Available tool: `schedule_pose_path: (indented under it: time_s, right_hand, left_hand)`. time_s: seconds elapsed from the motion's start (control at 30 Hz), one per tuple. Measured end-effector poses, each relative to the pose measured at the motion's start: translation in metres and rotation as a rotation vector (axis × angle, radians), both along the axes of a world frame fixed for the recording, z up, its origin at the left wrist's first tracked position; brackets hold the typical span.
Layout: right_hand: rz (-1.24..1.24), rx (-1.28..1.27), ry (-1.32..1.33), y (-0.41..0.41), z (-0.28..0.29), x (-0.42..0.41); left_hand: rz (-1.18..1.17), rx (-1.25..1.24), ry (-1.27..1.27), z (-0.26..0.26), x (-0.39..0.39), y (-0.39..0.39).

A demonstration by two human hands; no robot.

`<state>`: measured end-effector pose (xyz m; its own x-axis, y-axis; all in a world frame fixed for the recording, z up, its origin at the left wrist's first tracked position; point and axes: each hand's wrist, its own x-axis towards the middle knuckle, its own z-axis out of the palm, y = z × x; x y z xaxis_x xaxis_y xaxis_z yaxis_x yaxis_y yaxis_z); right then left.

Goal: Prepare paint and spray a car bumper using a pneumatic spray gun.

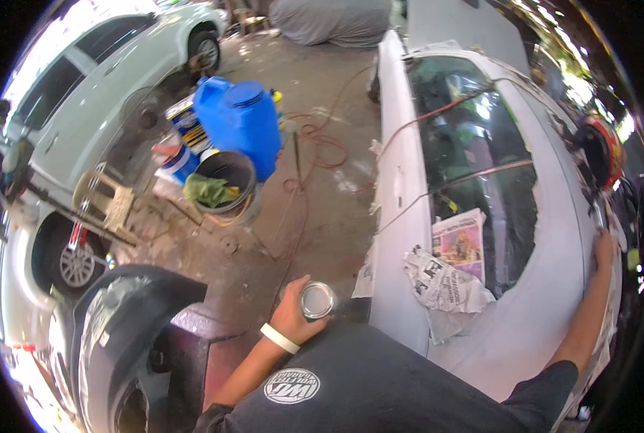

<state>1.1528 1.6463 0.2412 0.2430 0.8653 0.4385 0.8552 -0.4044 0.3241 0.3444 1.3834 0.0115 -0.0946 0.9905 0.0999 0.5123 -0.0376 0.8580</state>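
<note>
My left hand [292,316], with a pale band at the wrist, is wrapped around a small round metal can [317,300]. The can is held in front of my dark shirt, its round end facing up towards me. At the far right, my right arm stretches over the white car body [560,260]. My right hand [604,251] is at a silvery metal object [599,215]; blur hides whether the fingers grip it. Crumpled newspaper [449,287] and a printed newspaper sheet [460,243] cover part of the car's window [473,140].
A blue plastic jug [249,122] stands by a dark bucket [227,162] holding green material. A red hose [322,146] loops across the floor. To the left are a plastic chair [105,197], a detached bumper [121,319] and a pale car [100,86].
</note>
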Motion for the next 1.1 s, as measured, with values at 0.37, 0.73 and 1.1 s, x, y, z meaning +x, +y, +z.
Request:
schedule_pose_path:
  time_s: [0.37, 0.73, 1.1]
  right_hand:
    - [0.861, 0.106, 0.401, 0.066, 0.036, -0.314]
    - [1.568, -0.477, 0.928, -0.126, -0.158, -0.673]
    - [1.671, -0.627, 0.82, -0.171, -0.195, -0.719]
  left_hand:
    - [0.008, 0.163, 0.152, -0.005, -0.018, 0.017]
    - [0.181, 0.3, 0.168, -0.017, -0.02, 0.02]
    - [0.354, 0.22, 0.275, -0.029, -0.028, -0.046]
